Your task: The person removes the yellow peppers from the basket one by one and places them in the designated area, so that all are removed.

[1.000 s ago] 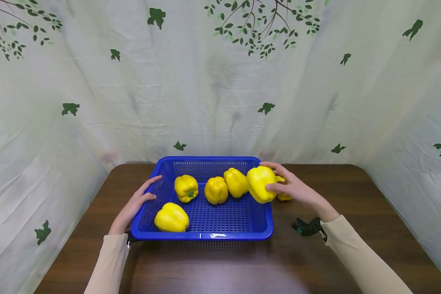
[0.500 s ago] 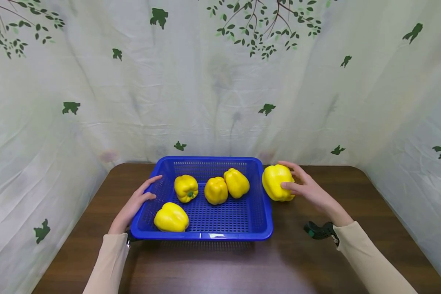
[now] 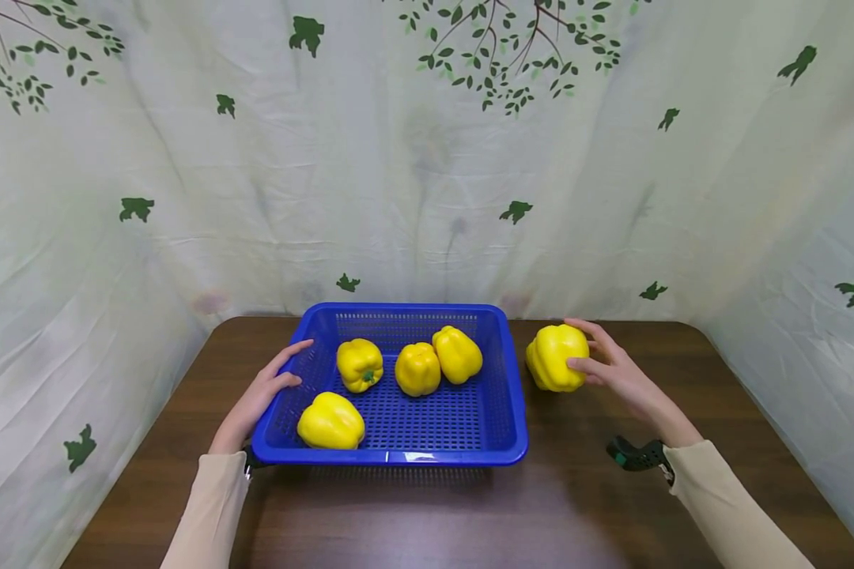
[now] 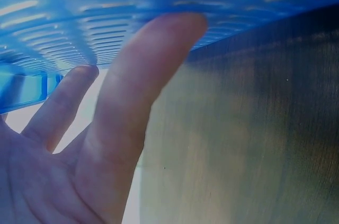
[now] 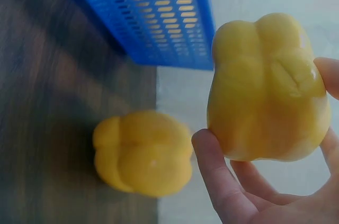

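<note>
My right hand (image 3: 615,371) grips a yellow bell pepper (image 3: 564,356) to the right of the blue basket (image 3: 427,457). In the right wrist view the held pepper (image 5: 267,91) sits between thumb and fingertips, above a second bell pepper (image 5: 143,152) on the table. From the head view that one is mostly hidden behind the held one. My left hand (image 3: 252,407) rests at the basket's left side. Its straight thumb (image 4: 143,91) and a finger (image 4: 66,102) touch the slotted wall in the left wrist view. Inside the basket lie several yellow bell peppers (image 3: 417,369), spaced apart except two side by side.
The basket stands on a dark brown wooden table (image 3: 427,521). A pale curtain (image 3: 427,197) with leaf patterns hangs right behind the table's back edge and on both sides. A black strap device (image 3: 636,454) is worn on the right wrist.
My right hand has carried its bell pepper rightward, from over the basket's right rim to above the table beside it. The left hand and the basket have stayed in place.
</note>
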The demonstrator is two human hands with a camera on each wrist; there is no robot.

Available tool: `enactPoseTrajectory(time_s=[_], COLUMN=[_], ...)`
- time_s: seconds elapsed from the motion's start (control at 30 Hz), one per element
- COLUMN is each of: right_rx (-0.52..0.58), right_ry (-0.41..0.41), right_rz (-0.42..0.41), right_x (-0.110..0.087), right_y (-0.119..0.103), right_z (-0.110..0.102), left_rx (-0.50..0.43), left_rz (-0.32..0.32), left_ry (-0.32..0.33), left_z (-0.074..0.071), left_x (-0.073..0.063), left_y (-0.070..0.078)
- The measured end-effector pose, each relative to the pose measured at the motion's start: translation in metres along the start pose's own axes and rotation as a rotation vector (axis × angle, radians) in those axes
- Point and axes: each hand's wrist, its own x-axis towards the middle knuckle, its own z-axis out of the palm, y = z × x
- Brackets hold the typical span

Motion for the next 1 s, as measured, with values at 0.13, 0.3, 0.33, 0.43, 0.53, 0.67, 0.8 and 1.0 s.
enactPoseTrajectory(time_s=[0.13, 0.3, 0.33, 0.43, 0.53, 0.67, 0.8, 1.0], right_rx=[0.007, 0.003, 0.003, 0.0, -0.01, -0.02, -0.026, -0.032], right_ry=[0.014, 0.042, 0.048, 0.062, 0.074, 0.093, 0.116, 0.149], right_rz=[0.012, 0.021, 0.022, 0.023, 0.02, 0.023, 0.028, 0.048], right_x=[-0.003, -0.005, -0.005, -0.006, -0.007, -0.007, -0.008, -0.008], right_y=[0.007, 0.015, 0.016, 0.018, 0.02, 0.025, 0.029, 0.035], right_z=[-0.005, -0.013, -0.014, -0.018, -0.022, -0.025, -0.028, -0.032], left_rx=[-0.003, -0.01, -0.009, -0.006, -0.002, 0.001, -0.009, 0.0], left_rz=[0.004, -0.004, -0.007, -0.011, -0.014, -0.015, -0.016, -0.011], left_ry=[0.004, 0.006, 0.006, 0.008, 0.01, 0.008, -0.001, 0.004], left_z=[0.0, 0.001, 0.001, 0.001, 0.001, 0.001, 0.001, 0.001], left_x=[-0.001, -0.001, 0.0, 0.0, 0.0, -0.001, -0.001, -0.001], left_y=[0.001, 0.0, 0.0, -0.001, 0.0, 0.0, 0.0, 0.0])
